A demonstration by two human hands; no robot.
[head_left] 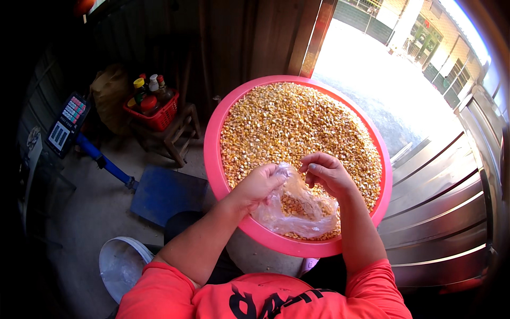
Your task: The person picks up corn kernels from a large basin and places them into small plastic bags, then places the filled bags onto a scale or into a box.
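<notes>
A big round pink tray [214, 154] is heaped with yellow corn kernels [297, 125]. A clear plastic bag [297, 210], holding some kernels, lies on the tray's near side. My left hand [260, 183] pinches the left side of the bag's mouth. Just right of it, my right hand [326, 173] grips the other side of the mouth with curled fingers. Both forearms come up from the lower edge, in orange-red sleeves.
A blue platform scale [167, 194] with a display head [66, 122] stands on the concrete floor at left. A red basket of bottles [154, 109] sits on a wooden stool. A white bucket [122, 263] is at lower left. Metal shutters [446, 212] line the right, beside a sunlit doorway.
</notes>
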